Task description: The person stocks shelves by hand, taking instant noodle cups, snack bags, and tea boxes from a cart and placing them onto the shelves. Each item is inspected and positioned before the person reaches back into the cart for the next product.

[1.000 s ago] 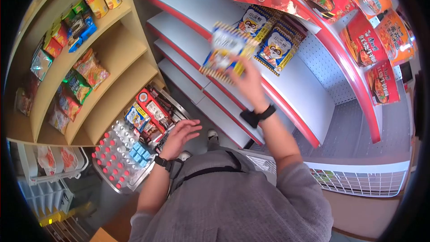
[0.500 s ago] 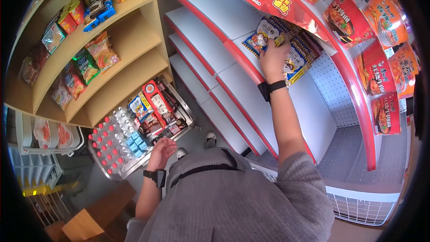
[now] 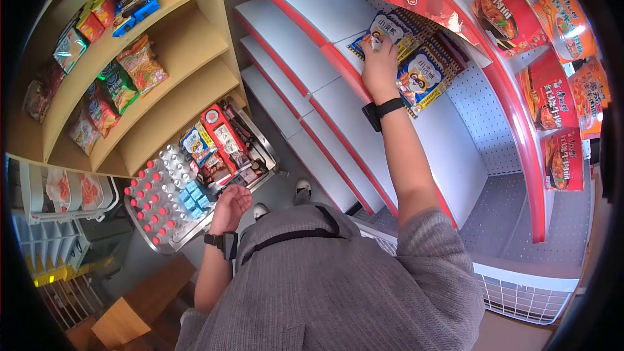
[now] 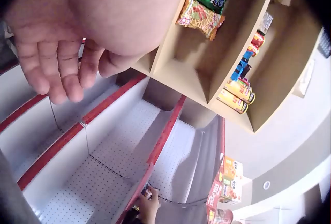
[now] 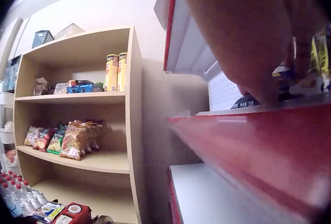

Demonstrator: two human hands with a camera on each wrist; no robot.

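Note:
On the upper white shelf, my right hand (image 3: 380, 71) pinches the near part of a blue and white snack packet (image 3: 385, 25). Another such packet (image 3: 422, 78) lies beside it, with more packets behind. The right wrist view shows the hand (image 5: 253, 32) over the shelf edge, its fingertips mostly hidden. My left hand (image 3: 231, 208) hangs near my waist, fingers loosely bent and holding nothing; it fills the upper left of the left wrist view as a bare palm (image 4: 93, 22).
A metal cart (image 3: 185, 240) with red-capped bottles (image 3: 148, 203), blue cartons (image 3: 194, 199) and packets stands at the lower left. Behind it rises a wooden shelf unit (image 3: 195, 68) with snacks. Red noodle boxes (image 3: 549, 94) line the right, above a white wire basket (image 3: 520, 292).
My right hand has carried the packet onto the shelf beside the others, then shifted slightly toward the shelf's front edge. The left hand has dropped closer to my waist.

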